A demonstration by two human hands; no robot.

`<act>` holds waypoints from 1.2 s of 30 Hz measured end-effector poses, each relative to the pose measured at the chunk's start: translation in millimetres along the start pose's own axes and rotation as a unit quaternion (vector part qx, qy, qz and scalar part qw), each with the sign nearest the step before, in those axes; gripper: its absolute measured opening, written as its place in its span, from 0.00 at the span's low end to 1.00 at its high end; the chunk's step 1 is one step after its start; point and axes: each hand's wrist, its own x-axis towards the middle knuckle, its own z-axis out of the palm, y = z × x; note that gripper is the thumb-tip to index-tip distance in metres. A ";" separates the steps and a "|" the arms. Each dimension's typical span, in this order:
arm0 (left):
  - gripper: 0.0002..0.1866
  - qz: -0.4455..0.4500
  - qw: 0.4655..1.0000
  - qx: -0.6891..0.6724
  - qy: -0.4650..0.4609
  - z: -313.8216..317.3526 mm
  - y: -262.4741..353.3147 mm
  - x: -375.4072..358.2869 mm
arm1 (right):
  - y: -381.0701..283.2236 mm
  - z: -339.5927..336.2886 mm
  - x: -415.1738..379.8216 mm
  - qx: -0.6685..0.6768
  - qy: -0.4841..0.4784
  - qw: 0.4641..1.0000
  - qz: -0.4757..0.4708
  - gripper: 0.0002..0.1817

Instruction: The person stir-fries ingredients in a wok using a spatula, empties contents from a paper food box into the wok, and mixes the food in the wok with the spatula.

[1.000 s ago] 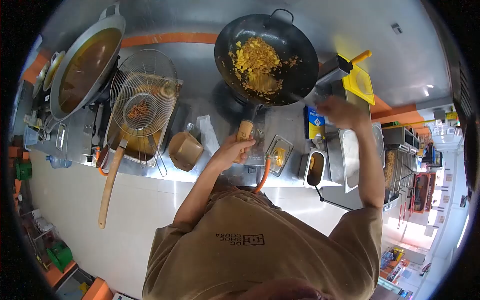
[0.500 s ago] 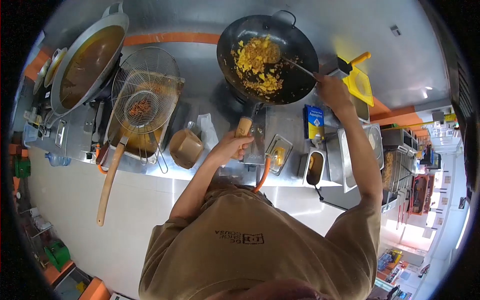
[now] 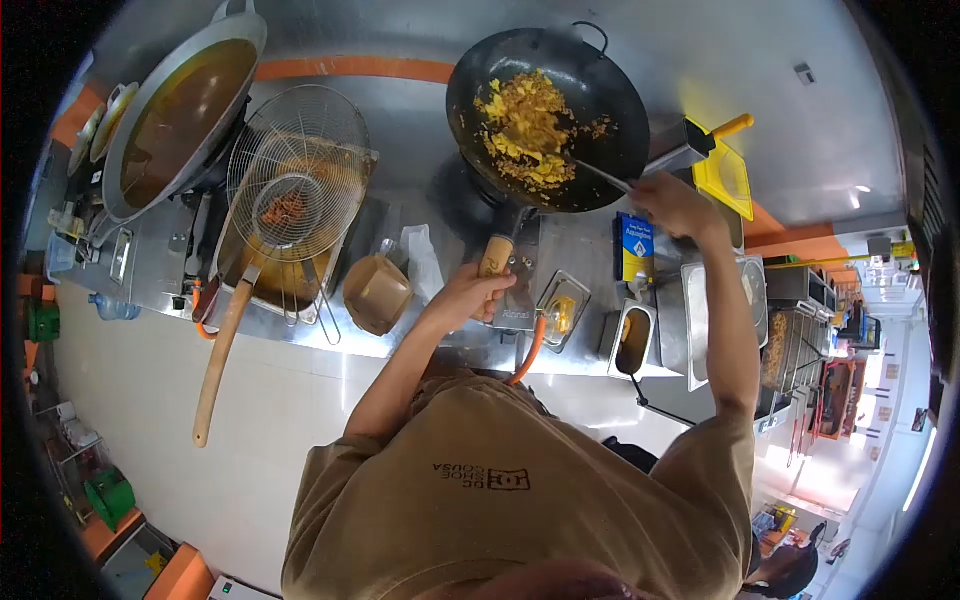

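My left hand (image 3: 474,296) is wrapped round the wooden handle (image 3: 496,256) of a black wok (image 3: 610,120). Yellow egg pieces and brown crumbly food (image 3: 530,120) lie in the left and lower part of the wok. My right hand (image 3: 672,204) grips the end of a metal ladle (image 3: 600,173), whose head is down among the food, hard to make out. Just below my right hand stands a blue and yellow box (image 3: 635,250).
A large pan of brown liquid (image 3: 180,120) stands at the left, beside a wire strainer (image 3: 300,180) over a tray. Near the counter's front edge are a brown container (image 3: 377,295) and metal trays (image 3: 630,340). Another person's head (image 3: 785,570) shows at the lower right.
My right hand has moved down and slightly right, and the ladle's head now sits lower in the wok. The food has shifted. A person has come into view at the lower right.
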 end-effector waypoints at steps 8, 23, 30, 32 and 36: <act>0.11 -0.019 1.000 -0.008 -0.007 2.7 0.6 2.0 | -35.6 -17.9 -16.3 -0.046 0.034 0.996 0.064 0.19; 0.17 0.010 0.999 0.017 0.025 -10.2 12.2 -5.1 | 56.4 -14.3 -26.4 -0.235 -0.033 0.971 -0.030 0.17; 0.17 -0.011 0.994 0.101 0.030 -13.9 23.7 -5.1 | 0.4 -2.2 9.2 -0.089 0.257 0.951 0.147 0.14; 0.16 -0.014 0.994 0.098 0.035 -13.7 22.4 -8.9 | -13.4 -40.7 -19.7 -0.099 0.259 0.946 0.168 0.15; 0.16 -0.008 0.994 0.105 0.036 -15.1 21.1 -7.6 | 47.2 -66.3 -23.3 -0.065 0.209 0.962 0.164 0.12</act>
